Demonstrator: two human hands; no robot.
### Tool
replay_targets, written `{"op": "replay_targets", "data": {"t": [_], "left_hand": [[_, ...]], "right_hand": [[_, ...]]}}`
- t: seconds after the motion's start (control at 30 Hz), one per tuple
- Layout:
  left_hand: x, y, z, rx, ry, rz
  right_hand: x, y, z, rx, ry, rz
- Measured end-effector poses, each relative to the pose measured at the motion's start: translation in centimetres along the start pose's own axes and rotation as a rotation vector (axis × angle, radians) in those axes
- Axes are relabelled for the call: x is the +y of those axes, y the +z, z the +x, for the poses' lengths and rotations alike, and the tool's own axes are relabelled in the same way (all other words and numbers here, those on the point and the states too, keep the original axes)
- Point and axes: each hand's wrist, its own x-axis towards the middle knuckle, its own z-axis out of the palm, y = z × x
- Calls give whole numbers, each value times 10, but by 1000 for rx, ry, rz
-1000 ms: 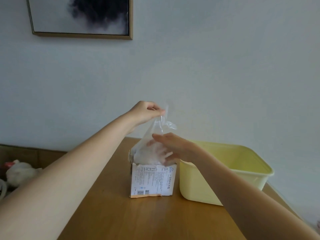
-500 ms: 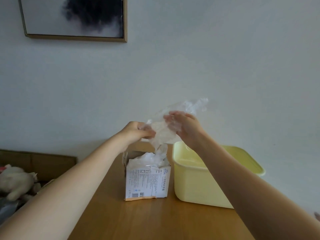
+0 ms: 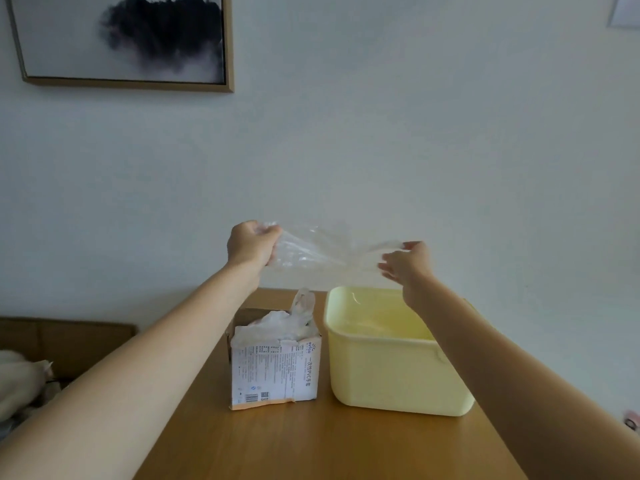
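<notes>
A thin clear plastic glove [image 3: 318, 249] is stretched level in the air between my two hands, above the table. My left hand [image 3: 251, 244] grips its left end in a fist. My right hand [image 3: 403, 261] pinches its right end with thumb and forefinger, the other fingers spread. Below stands an open white cardboard box [image 3: 275, 368] printed with text, with more clear plastic gloves [image 3: 294, 317] bulging from its top. A pale yellow plastic tub [image 3: 394, 375] stands just right of the box.
The box and tub stand on a wooden table [image 3: 311, 445] against a pale wall. A framed dark picture [image 3: 128, 39] hangs upper left. A brown cabinet [image 3: 65, 337] and a white soft toy [image 3: 20, 379] lie at the left edge.
The glove came up out of the box. My hands rose and moved apart, stretching it flat between them. The camera tilted down a little.
</notes>
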Motion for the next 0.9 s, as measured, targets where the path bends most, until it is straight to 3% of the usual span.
{"op": "replay_targets", "data": {"t": [0.07,0.1,0.13,0.2,0.27,0.33,0.4,0.5,0.6,0.8,0.9], "left_hand": [[6,1,1,46,116,145],[11,4,-2,45,173,210],[18,12,-5,8,205,233],[32,27,-16,-155,134,166],[43,39,-25,-435,-65,-67],[46,37,-30,-640,-132,-257],[43,31,-28,-631,-110,-341],[36,27,-26,-551,-62,-236],[33,33,-31,-794,-64,-122],[26,44,-38,-956,-227,-231],[12,54,-36,-868,-166,-28]], "right_hand": [[-10,-7,1,167,-206,-214],[-18,-6,-2,109,-321,-224],[-30,-1,-10,-59,-370,-171],[-47,14,-33,-514,-263,-117],[-51,23,-43,-674,-207,-223],[-47,18,-38,-564,-227,-225],[-40,6,-29,-475,-221,-170],[-31,-7,-19,-408,-283,-247],[-29,-8,-23,-472,-451,-462],[-39,-23,-25,-505,-467,-247],[-35,-30,-16,-351,-616,-535]]}}
